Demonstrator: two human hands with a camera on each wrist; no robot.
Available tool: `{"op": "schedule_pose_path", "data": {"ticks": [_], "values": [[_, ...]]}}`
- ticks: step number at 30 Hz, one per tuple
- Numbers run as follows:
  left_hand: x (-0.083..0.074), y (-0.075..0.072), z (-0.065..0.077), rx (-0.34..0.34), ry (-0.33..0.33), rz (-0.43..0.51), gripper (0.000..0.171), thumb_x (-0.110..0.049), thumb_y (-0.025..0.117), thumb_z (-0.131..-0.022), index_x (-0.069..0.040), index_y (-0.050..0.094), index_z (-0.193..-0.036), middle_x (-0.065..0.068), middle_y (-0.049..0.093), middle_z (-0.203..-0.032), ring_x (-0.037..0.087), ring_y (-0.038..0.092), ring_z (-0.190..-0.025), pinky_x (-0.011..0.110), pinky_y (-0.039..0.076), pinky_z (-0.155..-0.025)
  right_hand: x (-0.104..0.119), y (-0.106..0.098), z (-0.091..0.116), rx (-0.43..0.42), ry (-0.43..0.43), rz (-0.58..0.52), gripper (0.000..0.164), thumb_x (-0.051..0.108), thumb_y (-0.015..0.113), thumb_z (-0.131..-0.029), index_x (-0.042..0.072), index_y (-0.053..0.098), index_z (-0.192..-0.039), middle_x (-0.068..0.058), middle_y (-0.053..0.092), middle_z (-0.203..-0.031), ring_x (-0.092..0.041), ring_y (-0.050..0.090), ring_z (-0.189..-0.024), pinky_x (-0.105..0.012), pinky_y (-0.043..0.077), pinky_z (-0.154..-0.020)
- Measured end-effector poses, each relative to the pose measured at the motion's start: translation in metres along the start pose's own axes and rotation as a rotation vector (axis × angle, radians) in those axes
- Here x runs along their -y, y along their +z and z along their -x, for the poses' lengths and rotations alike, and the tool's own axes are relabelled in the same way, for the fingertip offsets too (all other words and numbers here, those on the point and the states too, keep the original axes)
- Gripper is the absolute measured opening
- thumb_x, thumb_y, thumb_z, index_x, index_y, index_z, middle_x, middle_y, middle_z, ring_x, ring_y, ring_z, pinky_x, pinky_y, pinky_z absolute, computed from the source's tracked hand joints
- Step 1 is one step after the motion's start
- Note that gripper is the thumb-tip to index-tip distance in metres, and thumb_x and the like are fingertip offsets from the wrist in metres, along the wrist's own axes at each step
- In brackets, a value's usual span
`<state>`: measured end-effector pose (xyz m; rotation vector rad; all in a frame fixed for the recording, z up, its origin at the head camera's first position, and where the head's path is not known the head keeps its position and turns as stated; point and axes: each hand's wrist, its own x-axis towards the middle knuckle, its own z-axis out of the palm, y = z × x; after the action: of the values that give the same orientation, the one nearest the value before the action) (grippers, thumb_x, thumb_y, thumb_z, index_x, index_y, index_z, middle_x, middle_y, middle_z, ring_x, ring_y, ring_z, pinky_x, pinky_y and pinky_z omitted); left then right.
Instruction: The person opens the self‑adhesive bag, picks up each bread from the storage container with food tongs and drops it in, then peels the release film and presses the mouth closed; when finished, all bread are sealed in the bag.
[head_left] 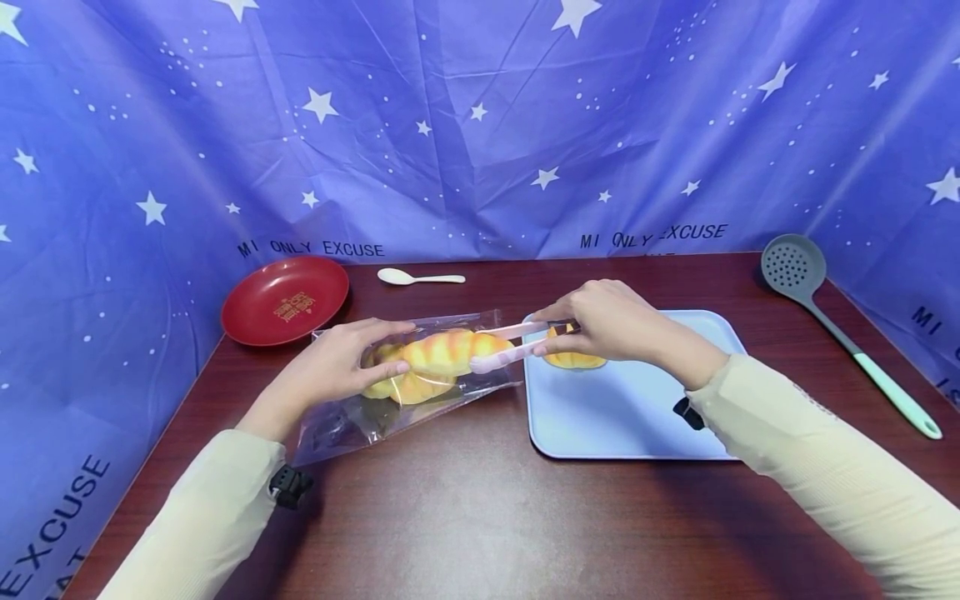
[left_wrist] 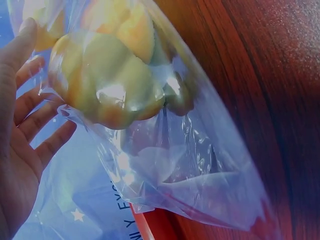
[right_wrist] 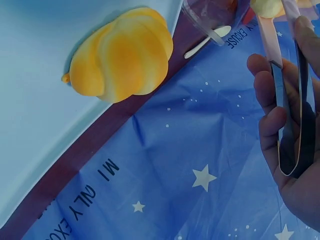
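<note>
My left hand (head_left: 341, 360) holds a clear plastic bag (head_left: 337, 429) at its side, thumb in front and fingers behind. Inside the bag lies a toy bread roll (left_wrist: 110, 75), yellow and lobed. A striped orange-yellow bread (head_left: 442, 352) rests over it, toward the bag's mouth on the right. With my right hand (head_left: 611, 321) I grip tongs (right_wrist: 280, 100) that have metal arms and pale pink ends. Their tips reach into the bag mouth, one on either side of the striped bread's end. Another orange bread (right_wrist: 125, 55) sits on the light blue tray (head_left: 637, 417), partly behind my right hand.
A red plate (head_left: 255, 304) stands at the back left, with a white spoon (head_left: 420, 277) to its right. On the far right lies a slotted skimmer (head_left: 795, 267) with a mint handle. Blue star-printed cloth (head_left: 450, 125) hangs around the dark wood table (head_left: 450, 517).
</note>
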<state>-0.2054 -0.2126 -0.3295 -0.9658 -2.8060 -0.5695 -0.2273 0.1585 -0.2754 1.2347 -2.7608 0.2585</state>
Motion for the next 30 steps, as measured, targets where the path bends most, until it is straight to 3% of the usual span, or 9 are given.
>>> {"op": "schedule_pose_path", "data": {"ticks": [4, 10, 16, 26, 30], "values": [[0.000, 0.000, 0.000, 0.014, -0.019, -0.002, 0.058, -0.037, 0.078, -0.089, -0.013, 0.063, -0.139, 0.011, 0.068, -0.127, 0.026, 0.066, -0.107, 0.050, 0.054, -0.093, -0.001, -0.001, 0.002, 0.018, 0.011, -0.011, 0.043, 0.046, 0.079, -0.087, 0.019, 0.078, -0.120, 0.012, 0.046, -0.056, -0.006, 0.034, -0.051, -0.029, 0.030, -0.050], [0.001, 0.003, 0.000, 0.052, -0.087, -0.026, 0.064, -0.044, 0.072, -0.093, -0.008, 0.058, -0.144, 0.017, 0.061, -0.139, 0.035, 0.056, -0.130, 0.055, 0.046, -0.105, -0.001, 0.002, 0.003, 0.026, -0.024, -0.029, 0.043, 0.048, 0.078, -0.087, 0.017, 0.079, -0.117, 0.014, 0.046, -0.057, -0.004, 0.036, -0.051, -0.029, 0.032, -0.049], [0.001, 0.008, 0.000, 0.046, -0.055, -0.038, 0.056, -0.041, 0.065, -0.098, -0.009, 0.058, -0.144, 0.014, 0.063, -0.137, 0.033, 0.061, -0.126, 0.052, 0.048, -0.103, 0.002, 0.006, 0.002, 0.014, -0.066, -0.034, 0.042, 0.047, 0.078, -0.086, 0.016, 0.079, -0.115, 0.016, 0.050, -0.059, -0.002, 0.038, -0.052, -0.030, 0.039, -0.051], [-0.003, 0.007, 0.001, 0.011, -0.014, -0.012, 0.049, -0.039, 0.068, -0.097, -0.012, 0.064, -0.138, 0.012, 0.066, -0.133, 0.031, 0.061, -0.125, 0.051, 0.048, -0.104, 0.014, 0.008, -0.009, 0.043, -0.100, -0.051, 0.044, 0.047, 0.078, -0.086, 0.016, 0.079, -0.117, 0.012, 0.069, -0.077, 0.000, 0.048, -0.056, -0.030, 0.044, -0.054], [-0.003, 0.007, 0.002, -0.001, 0.009, -0.021, 0.045, -0.036, 0.069, -0.097, -0.013, 0.066, -0.135, 0.012, 0.067, -0.131, 0.031, 0.062, -0.124, 0.052, 0.049, -0.103, 0.019, 0.008, -0.014, 0.063, -0.099, -0.045, 0.046, 0.048, 0.078, -0.086, 0.017, 0.078, -0.119, 0.012, 0.067, -0.074, 0.000, 0.050, -0.055, -0.031, 0.045, -0.053]]}}
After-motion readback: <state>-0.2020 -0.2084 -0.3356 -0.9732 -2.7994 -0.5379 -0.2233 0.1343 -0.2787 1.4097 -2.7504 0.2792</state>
